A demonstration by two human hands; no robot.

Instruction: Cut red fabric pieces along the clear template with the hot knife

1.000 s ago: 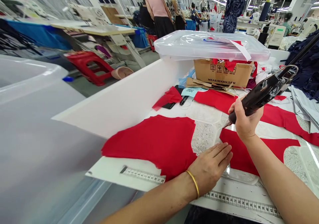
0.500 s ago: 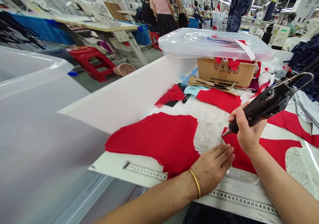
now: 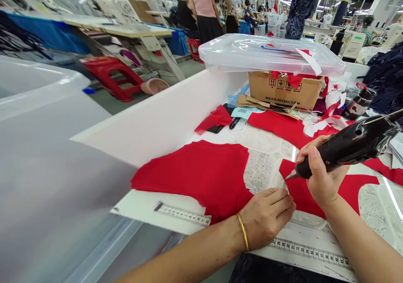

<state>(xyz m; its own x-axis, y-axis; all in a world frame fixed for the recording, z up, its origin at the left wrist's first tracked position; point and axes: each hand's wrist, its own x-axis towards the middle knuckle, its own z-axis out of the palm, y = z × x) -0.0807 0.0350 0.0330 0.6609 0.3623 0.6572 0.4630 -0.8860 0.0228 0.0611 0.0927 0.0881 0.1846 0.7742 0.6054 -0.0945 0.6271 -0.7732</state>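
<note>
My right hand (image 3: 319, 171) grips a black pointed hot tool (image 3: 349, 146), its metal tip just above the left edge of a red fabric piece (image 3: 352, 188). My left hand (image 3: 267, 218), with a gold bangle on the wrist, rests on the table with fingers curled together, fingertips pressing at that same fabric edge under the tip. A larger red fabric piece (image 3: 198, 176) lies to the left of my left hand on the white work table (image 3: 147, 207), partly covering a printed ruler strip (image 3: 184, 214).
A cardboard box (image 3: 283, 90) under a clear plastic lid (image 3: 270, 54) stands at the back of the table, with more red pieces (image 3: 278, 125), a pen and a phone near it. Dark fabric is piled at the right. People stand in the aisle beyond a red stool (image 3: 110, 75).
My right hand has lowered and tilted the tool flatter, bringing its tip down to the fabric edge. My left hand's fingers have curled in from flat.
</note>
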